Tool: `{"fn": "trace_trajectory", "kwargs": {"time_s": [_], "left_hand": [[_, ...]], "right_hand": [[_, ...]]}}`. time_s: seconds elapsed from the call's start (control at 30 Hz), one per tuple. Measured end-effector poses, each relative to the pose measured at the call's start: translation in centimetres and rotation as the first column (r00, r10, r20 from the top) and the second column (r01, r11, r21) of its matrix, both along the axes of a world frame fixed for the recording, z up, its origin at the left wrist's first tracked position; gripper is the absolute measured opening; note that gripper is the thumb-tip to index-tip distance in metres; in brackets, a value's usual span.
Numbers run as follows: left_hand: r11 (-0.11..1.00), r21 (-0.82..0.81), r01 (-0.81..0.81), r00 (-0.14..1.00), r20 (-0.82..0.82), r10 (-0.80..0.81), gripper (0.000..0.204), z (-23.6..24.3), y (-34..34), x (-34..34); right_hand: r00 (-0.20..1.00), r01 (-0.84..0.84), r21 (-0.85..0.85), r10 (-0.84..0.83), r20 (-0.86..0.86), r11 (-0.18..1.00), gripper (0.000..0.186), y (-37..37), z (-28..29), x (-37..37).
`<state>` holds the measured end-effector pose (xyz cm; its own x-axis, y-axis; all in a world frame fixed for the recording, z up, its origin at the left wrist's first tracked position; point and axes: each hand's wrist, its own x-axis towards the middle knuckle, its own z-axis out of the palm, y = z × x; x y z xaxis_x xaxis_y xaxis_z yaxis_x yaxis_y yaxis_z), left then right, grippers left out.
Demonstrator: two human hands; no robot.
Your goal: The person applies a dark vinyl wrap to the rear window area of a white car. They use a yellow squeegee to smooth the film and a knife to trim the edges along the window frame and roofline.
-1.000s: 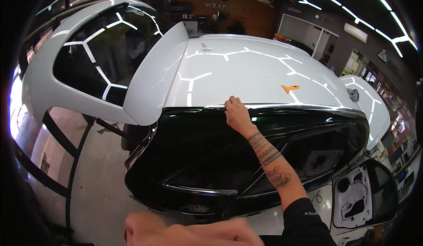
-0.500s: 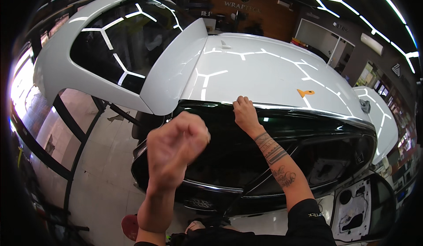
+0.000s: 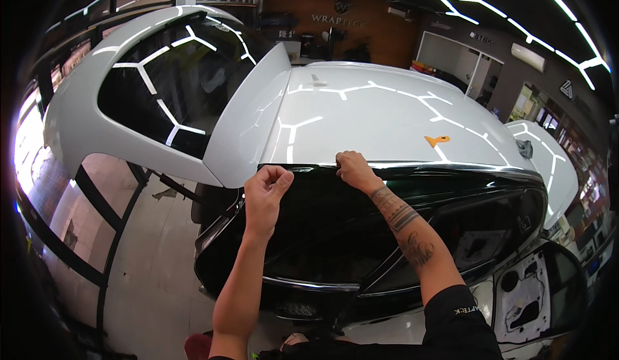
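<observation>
Left hand (image 3: 267, 189) curled, fingers pinched on top edge of black film (image 3: 309, 195) at roof line. Right hand (image 3: 353, 170) closed over same edge, beside white roof (image 3: 380, 112). Orange squeegee (image 3: 437, 141) lay apart on roof.

Two hands: left (image 3: 267, 192), right (image 3: 353, 170), both at the top edge of one black film (image 3: 335, 224). One white car (image 3: 380, 112), with one raised hatch (image 3: 161, 96) and one open door (image 3: 538, 295) at lower right. One orange squeegee (image 3: 437, 141) lying on one roof. One roof fin (image 3: 317, 80). Two struts (image 3: 171, 186) under the hatch. One tattooed forearm (image 3: 406, 231), one bare forearm (image 3: 242, 276). One black sleeve (image 3: 461, 321). One wall air conditioner (image 3: 529, 56). One red shoe tip (image 3: 196, 347) at the bottom edge.
</observation>
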<state>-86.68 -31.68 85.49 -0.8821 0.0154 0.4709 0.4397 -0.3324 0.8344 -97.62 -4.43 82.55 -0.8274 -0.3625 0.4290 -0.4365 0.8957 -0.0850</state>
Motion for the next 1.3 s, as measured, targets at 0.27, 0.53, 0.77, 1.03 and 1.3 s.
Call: {"fn": "trace_trajectory", "kwargs": {"time_s": [0.27,0.53,0.77,1.03,1.3], "left_hand": [[0.731,-0.632,-0.259,0.951,-0.299,0.078,0.014,-5.4,6.9,-9.9],[0.448,-0.797,-0.405,0.881,-0.471,-0.041,0.023,-5.7,11.3,-10.8],[0.393,-0.765,-0.51,0.801,-0.589,-0.108,0.02,-6.6,12.2,-12.4],[0.282,-0.774,-0.567,0.773,-0.618,-0.143,0.017,-6.2,12.4,-12.4],[0.246,-0.954,0.171,0.887,0.041,-0.46,0.024,-1.2,11.3,-14.6]], "right_hand": [[0.99,0.008,0.062,0.0,-0.139,0.998,0.018,1.3,0.2,0.5],[0.992,0.127,0.169,-0.126,-0.015,0.977,0.011,1.2,0.5,1.4],[0.976,0.123,0.261,-0.164,0.141,0.958,0.021,0.6,1.7,0.4],[0.964,0.141,0.132,-0.106,-0.246,0.981,0.012,0.9,-1.2,3.6],[0.931,0.18,0.076,-0.195,0.308,0.981,0.014,0.3,2.1,2.5]]}}
